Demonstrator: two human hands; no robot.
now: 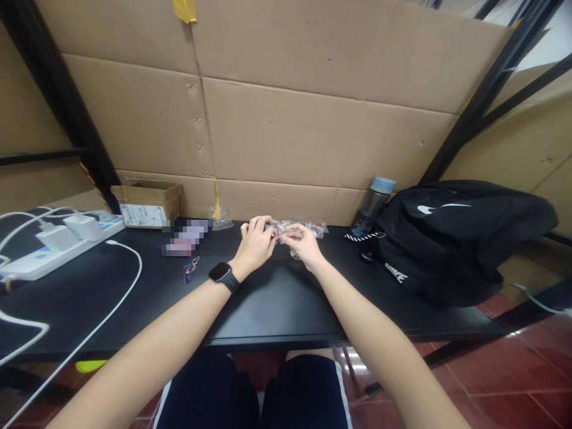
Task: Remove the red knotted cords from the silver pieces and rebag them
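Note:
Over the middle of the black table [277,310], my left hand [256,244] and my right hand [304,245] are close together with fingertips pinched. Between them is a small shiny, metal-looking piece [281,237]; the fingers cover most of it, so its kind does not show. My left wrist wears a dark smartwatch [220,272]. Clear plastic bags [319,229] lie just behind my hands. To the left of my left hand is a keychain [188,272] with a colourful rectangular charm and a metal clasp.
At left are a white power strip [27,266] with plugs and cables, an open cardboard box [145,208] and a blurred-out flat item [187,237]. A water bottle [370,205] and black backpack [447,238] stand at right. A cardboard wall [286,131] closes the back.

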